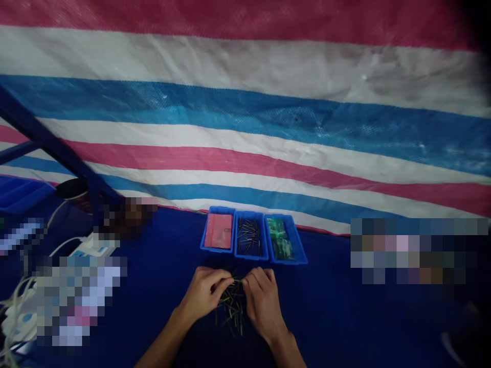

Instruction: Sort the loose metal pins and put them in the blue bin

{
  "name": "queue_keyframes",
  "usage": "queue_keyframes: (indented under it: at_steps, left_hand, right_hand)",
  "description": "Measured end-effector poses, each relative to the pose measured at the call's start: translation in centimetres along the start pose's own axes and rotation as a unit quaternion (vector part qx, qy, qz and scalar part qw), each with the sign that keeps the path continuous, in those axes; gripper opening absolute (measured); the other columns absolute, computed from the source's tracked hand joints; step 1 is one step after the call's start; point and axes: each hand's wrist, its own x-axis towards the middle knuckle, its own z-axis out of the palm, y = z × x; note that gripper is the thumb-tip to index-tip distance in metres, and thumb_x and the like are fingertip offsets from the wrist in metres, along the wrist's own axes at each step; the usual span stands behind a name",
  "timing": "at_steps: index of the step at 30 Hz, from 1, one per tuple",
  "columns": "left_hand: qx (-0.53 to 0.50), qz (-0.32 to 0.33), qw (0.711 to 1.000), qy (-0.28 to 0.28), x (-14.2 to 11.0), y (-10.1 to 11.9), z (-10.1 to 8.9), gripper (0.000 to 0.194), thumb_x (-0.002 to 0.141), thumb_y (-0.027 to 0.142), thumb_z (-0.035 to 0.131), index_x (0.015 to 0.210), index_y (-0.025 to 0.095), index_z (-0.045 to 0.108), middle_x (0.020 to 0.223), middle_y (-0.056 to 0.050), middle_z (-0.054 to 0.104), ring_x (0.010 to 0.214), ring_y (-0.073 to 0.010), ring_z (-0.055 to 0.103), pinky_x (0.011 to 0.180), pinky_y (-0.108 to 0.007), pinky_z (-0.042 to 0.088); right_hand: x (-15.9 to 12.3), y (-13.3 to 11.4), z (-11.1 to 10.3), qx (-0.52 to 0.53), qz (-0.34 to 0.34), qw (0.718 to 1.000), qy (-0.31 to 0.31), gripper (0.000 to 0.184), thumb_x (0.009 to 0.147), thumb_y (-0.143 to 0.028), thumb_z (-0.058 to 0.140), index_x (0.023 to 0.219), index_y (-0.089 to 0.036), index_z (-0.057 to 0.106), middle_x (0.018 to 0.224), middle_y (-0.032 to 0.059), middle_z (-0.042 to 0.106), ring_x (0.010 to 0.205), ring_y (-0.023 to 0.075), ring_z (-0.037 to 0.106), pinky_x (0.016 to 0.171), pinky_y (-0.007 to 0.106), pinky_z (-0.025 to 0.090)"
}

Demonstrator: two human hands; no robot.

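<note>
Backdrop: a striped tarp [245, 117] in red, white and blue fills the far side and meets the surface just behind your trays.
Edges: a dark blue strut [49, 138] slants across the upper left, and a white cord [63, 248] curves along the left side.
Surface: a blue sheet [337, 306] lies under everything, with open stretches on both sides of your hands.
Trays: three blue trays [250, 257] stand side by side, just beyond your hands. From your left, they hold a red packet [218, 231], more pins [248, 237] and green packets [280, 238].
Pins: a loose pile of pins [232, 306] lies on the sheet between your hands.
Left hand: your left hand [203, 294] is curled, fingertips at the pile; you can't tell if it grips a pin.
Right hand: your right hand [263, 306] is curled too, fingers [255, 281] at the pile, with any grip just as unclear.
Hidden: blurred patches [418, 250] cover parts of both sides, so those things can't be made out.
</note>
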Motion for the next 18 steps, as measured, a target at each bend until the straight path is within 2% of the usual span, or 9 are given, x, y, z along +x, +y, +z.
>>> queue_keyframes:
  at_steps: [3, 7, 10, 12, 14, 15, 18]
  left_hand:
    - [-0.024, -0.017, 0.999, 0.019, -0.1, -0.2, -0.2, 0.023, 0.096, 0.028, 0.055, 0.082, 0.016, 0.069, 0.055, 0.002, 0.055, 0.049, -0.0087, 0.047, 0.055, -0.022, 0.035]
    - [-0.055, -0.102, 0.986, 0.121, -0.3, -0.8, -0.7, 0.027, 0.095, 0.032, 0.055, 0.078, 0.015, 0.066, 0.052, 0.005, 0.043, 0.047, -0.0076, 0.037, 0.051, -0.021, 0.030]
    - [-0.074, -0.161, 0.971, 0.162, -0.1, -1.1, -1.1, 0.031, 0.095, 0.039, 0.055, 0.078, 0.015, 0.066, 0.053, 0.005, 0.041, 0.049, -0.0082, 0.036, 0.051, -0.021, 0.029]
    - [-0.079, -0.185, 0.965, 0.167, 0.2, -1.2, -1.1, 0.034, 0.095, 0.041, 0.054, 0.079, 0.015, 0.067, 0.054, 0.005, 0.042, 0.050, -0.0087, 0.037, 0.052, -0.020, 0.029]
    - [-0.074, -0.196, 0.964, 0.161, 0.5, -1.2, -1.0, 0.035, 0.095, 0.043, 0.053, 0.080, 0.015, 0.068, 0.053, 0.005, 0.042, 0.051, -0.0090, 0.037, 0.052, -0.020, 0.030]
    - [-0.068, -0.198, 0.965, 0.157, 0.7, -1.2, -0.9, 0.036, 0.095, 0.044, 0.053, 0.081, 0.014, 0.069, 0.053, 0.005, 0.042, 0.051, -0.0091, 0.037, 0.052, -0.020, 0.030]
    - [-0.039, -0.199, 0.968, 0.148, 1.1, -1.3, -0.6, 0.039, 0.093, 0.046, 0.054, 0.079, 0.014, 0.071, 0.051, 0.005, 0.040, 0.050, -0.0091, 0.037, 0.052, -0.021, 0.030]
  right_hand:
    - [-0.4, 0.1, -0.2, 0.020, 0.003, 0.999, 0.042, 0.028, 0.101, -0.013, 0.039, 0.078, -0.018, 0.054, 0.073, 0.0012, 0.056, 0.070, 0.0151, 0.052, 0.071, 0.033, 0.033]
    - [0.0, 0.3, -1.1, 0.046, 0.044, 0.989, 0.135, 0.019, 0.100, -0.015, 0.047, 0.087, -0.018, 0.061, 0.077, 0.0025, 0.062, 0.069, 0.0145, 0.056, 0.068, 0.032, 0.037]
    - [1.4, 0.3, -1.8, 0.036, 0.086, 0.978, 0.187, 0.014, 0.098, -0.023, 0.054, 0.097, -0.018, 0.067, 0.074, 0.0033, 0.064, 0.064, 0.0152, 0.057, 0.064, 0.030, 0.041]
    - [2.1, 0.3, -2.1, 0.023, 0.130, 0.976, 0.172, 0.024, 0.098, -0.030, 0.056, 0.116, -0.017, 0.066, 0.065, 0.0007, 0.062, 0.055, 0.0145, 0.054, 0.059, 0.029, 0.041]
    - [2.0, 0.3, -2.3, 0.020, 0.139, 0.979, 0.147, 0.035, 0.099, -0.032, 0.054, 0.130, -0.017, 0.060, 0.060, -0.0011, 0.060, 0.051, 0.0136, 0.053, 0.055, 0.027, 0.042]
    - [1.6, 0.4, -2.3, 0.021, 0.121, 0.983, 0.135, 0.034, 0.100, -0.031, 0.053, 0.130, -0.017, 0.060, 0.062, -0.0003, 0.062, 0.052, 0.0134, 0.055, 0.056, 0.027, 0.044]
    - [0.0, 0.8, -1.8, 0.023, 0.040, 0.995, 0.092, 0.023, 0.099, -0.023, 0.052, 0.113, -0.018, 0.068, 0.076, 0.0048, 0.068, 0.064, 0.0144, 0.063, 0.064, 0.027, 0.049]
